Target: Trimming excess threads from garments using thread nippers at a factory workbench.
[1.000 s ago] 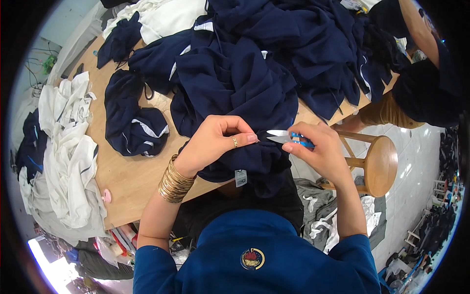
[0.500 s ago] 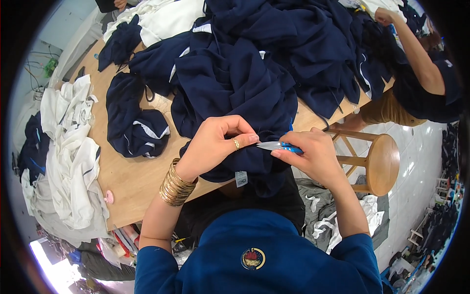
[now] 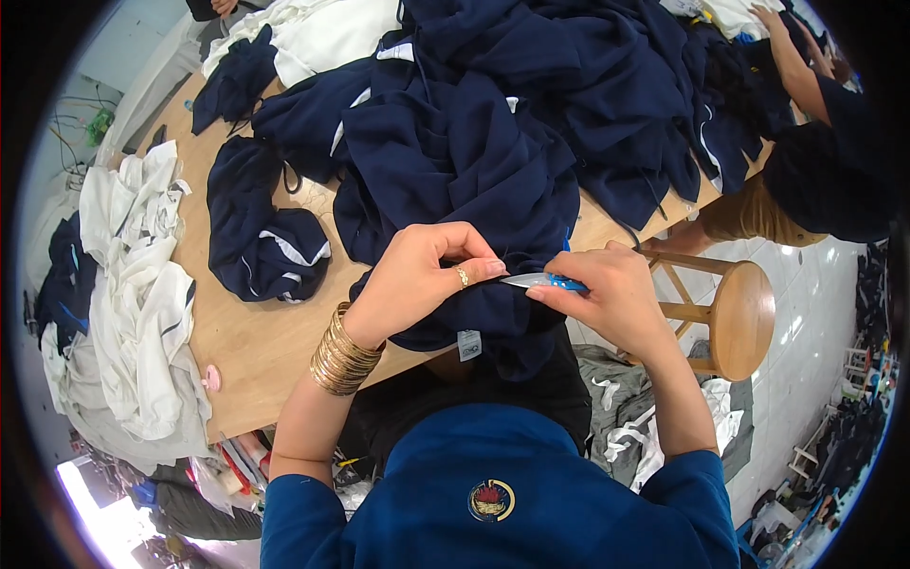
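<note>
at the near edge of the table [image 3: 237,365], the left hand [image 3: 422,280] has its thumb and forefinger pinched together on a small bit of the navy garment [image 3: 455,180]; whether that bit is cloth or thread is too small to tell. the right hand [image 3: 607,292] is curled closed around the blue handles of the small scissors [image 3: 540,280], their blades together and the tips just beside the left fingertips. the navy garment lies bunched on the table and hangs over its near edge, where a white label [image 3: 469,345] shows. a rolled navy piece [image 3: 246,223] with white trim lies on the table's left half, white clothes [image 3: 142,322] are heaped along its left side, and a wooden stool [image 3: 744,320] stands off its right side.
</note>
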`<action>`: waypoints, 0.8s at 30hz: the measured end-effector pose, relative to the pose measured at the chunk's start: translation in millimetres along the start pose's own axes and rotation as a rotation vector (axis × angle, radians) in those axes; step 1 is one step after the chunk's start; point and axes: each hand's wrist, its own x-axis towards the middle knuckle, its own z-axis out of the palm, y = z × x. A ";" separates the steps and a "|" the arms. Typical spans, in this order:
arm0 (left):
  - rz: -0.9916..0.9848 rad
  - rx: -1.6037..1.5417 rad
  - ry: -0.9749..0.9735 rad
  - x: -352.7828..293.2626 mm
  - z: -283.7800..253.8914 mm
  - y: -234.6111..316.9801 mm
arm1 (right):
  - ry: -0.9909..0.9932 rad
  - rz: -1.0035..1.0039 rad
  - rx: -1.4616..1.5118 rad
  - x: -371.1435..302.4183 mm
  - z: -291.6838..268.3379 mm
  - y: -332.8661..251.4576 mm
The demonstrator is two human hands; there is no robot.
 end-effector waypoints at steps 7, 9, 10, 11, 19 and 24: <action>-0.098 0.037 -0.042 2.9 -1.9 -2.5 | 0.001 -0.047 -0.024 6.6 2.7 1.0; -0.092 0.047 -0.044 3.3 -1.9 -4.3 | -0.022 -0.056 -0.013 8.6 3.3 1.4; -0.080 -0.016 -0.046 3.6 -1.3 -6.7 | -0.022 -0.056 -0.013 9.3 3.7 1.4; -0.067 -0.079 -0.049 3.7 -1.0 -7.9 | -0.034 -0.055 0.004 10.0 4.2 1.5; 0.082 -0.157 0.106 2.5 -11.6 -15.0 | -0.064 -0.032 0.026 11.0 7.8 3.5; 0.022 0.793 0.553 -26.6 -77.8 -33.4 | 0.012 0.121 0.115 -4.4 4.4 16.9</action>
